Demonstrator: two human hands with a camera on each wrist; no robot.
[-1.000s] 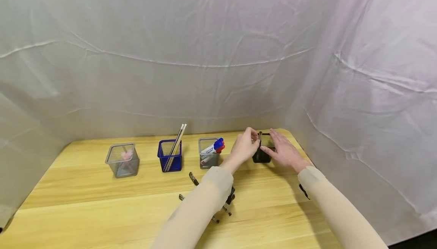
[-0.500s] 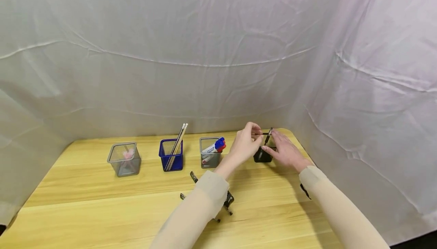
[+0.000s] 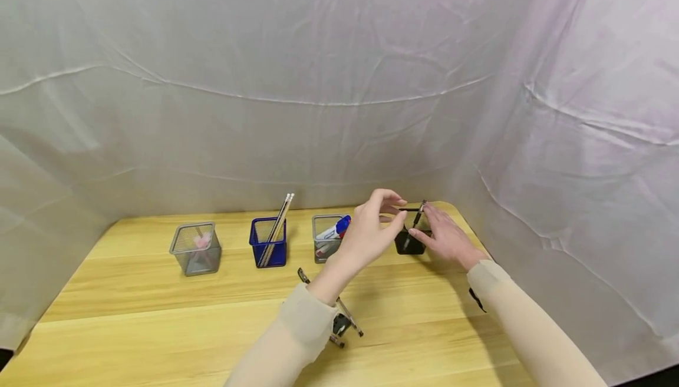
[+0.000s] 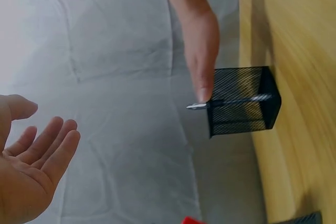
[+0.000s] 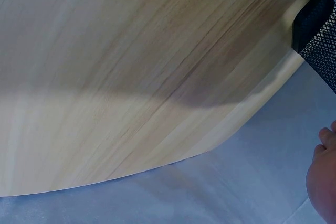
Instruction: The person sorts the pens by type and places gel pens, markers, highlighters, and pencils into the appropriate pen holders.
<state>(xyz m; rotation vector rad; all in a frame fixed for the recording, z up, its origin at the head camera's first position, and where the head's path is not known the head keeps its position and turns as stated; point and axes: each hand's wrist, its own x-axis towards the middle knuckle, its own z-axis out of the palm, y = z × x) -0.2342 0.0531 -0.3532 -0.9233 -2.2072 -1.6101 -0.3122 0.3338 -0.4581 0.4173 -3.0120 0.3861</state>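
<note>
A black mesh pen holder (image 3: 411, 245) stands near the table's back right corner. One black pen (image 3: 417, 218) leans inside it, its upper end above the rim. My left hand (image 3: 367, 235) is just left of the holder, fingers spread and holding nothing; the left wrist view shows its palm and loosely bent fingers. My right hand (image 3: 447, 238) rests at the holder's right side, fingers extended along the rim and thumb toward the front. In the right wrist view only part of that hand (image 5: 323, 177) shows beside the mesh.
Leftward stand a grey mesh holder (image 3: 327, 254) with blue and red markers, a blue one (image 3: 273, 257) with pencils, and another grey one (image 3: 204, 266) with something pink. Several black pens (image 3: 351, 317) lie partly under my left forearm, by a small black object (image 3: 340, 323). Fabric walls (image 3: 265, 139) surround the table.
The pen has left my left fingers and now leans to the right in the black holder. My left hand has opened and drawn back slightly left; my right hand stays in place.
</note>
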